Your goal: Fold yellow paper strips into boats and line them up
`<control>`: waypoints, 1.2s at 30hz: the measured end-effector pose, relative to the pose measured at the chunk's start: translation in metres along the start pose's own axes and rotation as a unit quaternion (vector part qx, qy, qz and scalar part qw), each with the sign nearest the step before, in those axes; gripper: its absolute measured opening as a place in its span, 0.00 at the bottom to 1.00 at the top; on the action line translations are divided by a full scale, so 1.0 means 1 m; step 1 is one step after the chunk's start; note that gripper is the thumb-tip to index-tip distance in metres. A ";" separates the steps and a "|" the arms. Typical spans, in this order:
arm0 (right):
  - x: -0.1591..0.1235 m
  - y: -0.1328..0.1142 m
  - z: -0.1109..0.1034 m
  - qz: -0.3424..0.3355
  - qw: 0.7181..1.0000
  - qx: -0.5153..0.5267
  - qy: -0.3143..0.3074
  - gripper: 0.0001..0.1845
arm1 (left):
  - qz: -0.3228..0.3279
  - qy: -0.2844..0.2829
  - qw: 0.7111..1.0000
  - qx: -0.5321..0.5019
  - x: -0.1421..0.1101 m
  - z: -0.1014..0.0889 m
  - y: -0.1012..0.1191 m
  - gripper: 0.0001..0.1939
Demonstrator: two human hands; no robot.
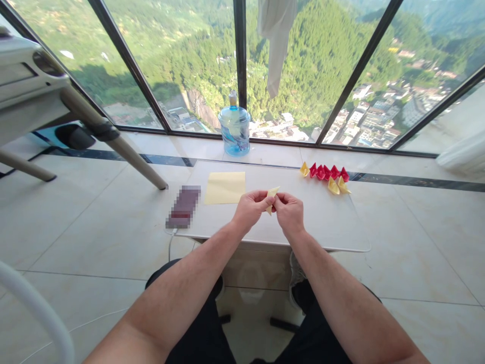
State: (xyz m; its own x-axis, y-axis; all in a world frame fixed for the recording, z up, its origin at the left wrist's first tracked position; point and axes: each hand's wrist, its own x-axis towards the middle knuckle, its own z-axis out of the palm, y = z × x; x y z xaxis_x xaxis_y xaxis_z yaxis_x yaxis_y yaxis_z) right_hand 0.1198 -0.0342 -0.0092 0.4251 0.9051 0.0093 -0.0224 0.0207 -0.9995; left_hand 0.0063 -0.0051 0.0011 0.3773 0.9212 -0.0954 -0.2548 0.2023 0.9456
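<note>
Over the middle of a low white table (227,222), both hands meet at a small folded piece of pale yellow paper (273,193). My left hand (250,206) pinches it between thumb and fingers from the left. From the right, my right hand (289,210) has its fingertips closed on the same paper; part of the fold is hidden behind the fingers. A flat stack or sheet of yellow paper (225,188) lies just left of my left hand. To the right stand several red folded paper boats (328,172) in a row, with yellow paper boats (333,186) beside them.
A phone-like pixelated object (184,206) with a white cable (170,245) lies at the table's left. Behind the table stands a blue water jug (235,129) against the window. A beige-legged piece of furniture (132,159) rises at the left; a white curved bar (41,308) is nearer.
</note>
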 end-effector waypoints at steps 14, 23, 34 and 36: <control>0.000 0.001 -0.002 -0.001 0.999 -0.049 -0.004 0.13 | -0.013 0.009 1.000 0.004 0.000 -0.001 -0.001 0.21; 0.000 0.007 0.000 -0.005 0.999 -0.050 0.013 0.11 | -0.015 0.018 1.000 0.007 0.000 -0.001 -0.003 0.22; -0.007 0.004 0.004 -0.048 0.998 -0.037 -0.023 0.14 | 0.030 0.050 0.998 -0.033 -0.003 0.001 0.000 0.19; -0.008 0.004 0.004 -0.067 0.997 -0.045 -0.021 0.13 | 0.029 0.055 0.997 -0.050 -0.003 0.003 0.000 0.18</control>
State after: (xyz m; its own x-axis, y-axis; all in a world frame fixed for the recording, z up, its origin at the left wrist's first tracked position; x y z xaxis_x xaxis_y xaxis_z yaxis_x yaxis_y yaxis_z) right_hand 0.1128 -0.0395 -0.0128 0.3796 0.9143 0.1414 0.1141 0.1054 -0.9879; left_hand 0.0080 -0.0086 0.0019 0.2613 0.9620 -0.0798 -0.3633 0.1746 0.9152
